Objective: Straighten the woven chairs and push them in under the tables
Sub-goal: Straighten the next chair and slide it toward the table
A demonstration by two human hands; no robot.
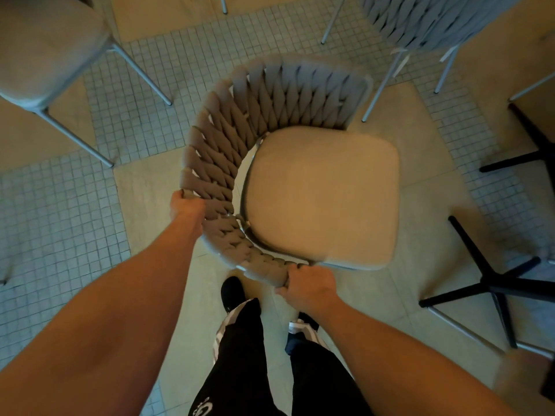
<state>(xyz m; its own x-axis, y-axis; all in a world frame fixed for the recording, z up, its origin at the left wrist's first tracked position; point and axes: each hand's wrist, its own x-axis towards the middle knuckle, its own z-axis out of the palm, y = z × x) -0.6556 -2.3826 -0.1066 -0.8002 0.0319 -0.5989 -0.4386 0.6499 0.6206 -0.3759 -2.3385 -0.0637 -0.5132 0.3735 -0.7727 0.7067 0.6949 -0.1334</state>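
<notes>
A woven chair point(324, 193) with a beige seat cushion and a curved grey braided backrest stands right below me, seen from above. My left hand point(186, 207) grips the backrest's top rim on its left side. My right hand point(310, 285) grips the near end of the same rim, by the seat's front-left corner. The chair's seat faces right, toward a table's black cross base point(495, 283).
Another woven chair point(426, 22) stands at the top right with thin metal legs. A cushioned chair point(45, 55) sits at the top left. A table edge point(531, 97) shows at the far right. The floor mixes small mosaic tiles and large tiles. My legs and shoes are below.
</notes>
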